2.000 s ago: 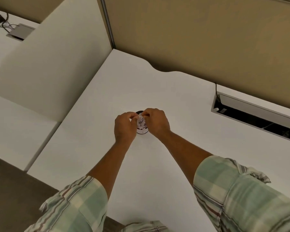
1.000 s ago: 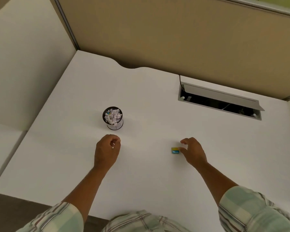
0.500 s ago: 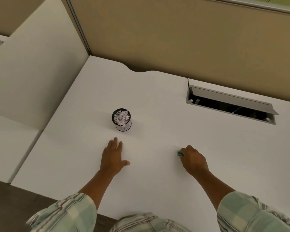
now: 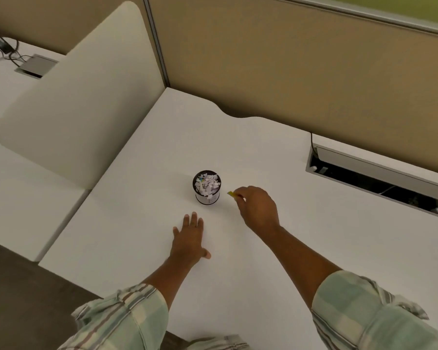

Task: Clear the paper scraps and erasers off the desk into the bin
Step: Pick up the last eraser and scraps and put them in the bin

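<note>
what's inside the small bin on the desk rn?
The bin is filled to the rim with white paper scraps, plus a small coloured fleck near the left side. Anything beneath that top layer is covered. The yellow eraser is outside, pinched in the right hand.

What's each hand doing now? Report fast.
Left hand: open, flat on the desk, holding nothing.
Right hand: closed on an eraser.
</note>
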A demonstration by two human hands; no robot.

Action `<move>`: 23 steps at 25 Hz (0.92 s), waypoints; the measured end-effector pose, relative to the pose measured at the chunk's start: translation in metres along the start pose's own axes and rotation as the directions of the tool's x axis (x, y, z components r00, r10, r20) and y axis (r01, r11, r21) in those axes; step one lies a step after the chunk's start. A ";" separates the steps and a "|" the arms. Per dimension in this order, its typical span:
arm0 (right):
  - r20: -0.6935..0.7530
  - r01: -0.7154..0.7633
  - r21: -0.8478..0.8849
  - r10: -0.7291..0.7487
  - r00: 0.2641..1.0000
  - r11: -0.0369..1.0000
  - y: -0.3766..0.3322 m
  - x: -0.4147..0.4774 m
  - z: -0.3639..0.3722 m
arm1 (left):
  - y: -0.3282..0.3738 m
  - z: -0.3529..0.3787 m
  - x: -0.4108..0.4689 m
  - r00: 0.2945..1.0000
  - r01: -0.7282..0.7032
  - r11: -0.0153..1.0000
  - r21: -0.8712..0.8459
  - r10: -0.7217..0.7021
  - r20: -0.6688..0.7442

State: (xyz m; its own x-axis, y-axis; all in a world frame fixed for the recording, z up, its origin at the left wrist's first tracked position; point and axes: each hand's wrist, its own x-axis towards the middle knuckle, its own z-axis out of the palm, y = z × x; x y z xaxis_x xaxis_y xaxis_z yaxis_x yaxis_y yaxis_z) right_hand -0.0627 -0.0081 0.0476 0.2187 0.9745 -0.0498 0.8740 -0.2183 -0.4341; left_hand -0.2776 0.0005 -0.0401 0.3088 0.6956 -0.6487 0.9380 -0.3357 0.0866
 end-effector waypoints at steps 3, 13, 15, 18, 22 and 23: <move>0.024 0.155 -0.081 -0.154 0.988 0.984 -0.038 0.037 0.008 | 0.000 0.003 0.004 1.000 0.007 1.000 0.020 -0.007 0.009; 0.343 0.346 -0.504 -0.184 0.921 0.791 -0.059 0.081 0.038 | -0.001 0.006 0.010 0.999 0.006 0.999 0.048 -0.008 0.038; 0.362 0.353 -0.530 -0.171 0.916 0.771 -0.062 0.086 0.040 | -0.001 0.007 0.011 0.999 0.004 0.999 0.053 -0.006 0.040; 0.362 0.362 -0.521 -0.184 0.914 0.773 -0.060 0.091 0.038 | -0.001 0.007 0.011 0.999 0.009 0.998 0.060 -0.011 0.045; 0.323 0.349 -0.394 -0.227 0.919 0.850 -0.048 0.088 0.028 | 0.000 0.005 0.011 0.998 0.007 0.999 0.042 -0.010 0.056; 0.292 0.323 -0.324 -0.231 0.928 0.889 -0.044 0.086 0.024 | 0.000 0.005 0.010 0.999 0.009 0.999 0.040 -0.011 0.053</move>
State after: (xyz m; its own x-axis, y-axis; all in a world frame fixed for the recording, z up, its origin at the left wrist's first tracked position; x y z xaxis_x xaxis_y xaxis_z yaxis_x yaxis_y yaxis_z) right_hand -0.0926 0.0867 0.0411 -0.1259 0.9698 -0.2088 0.9883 0.1045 -0.1107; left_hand -0.2748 0.0047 -0.0503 0.2898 0.6649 -0.6884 0.9337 -0.3545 0.0505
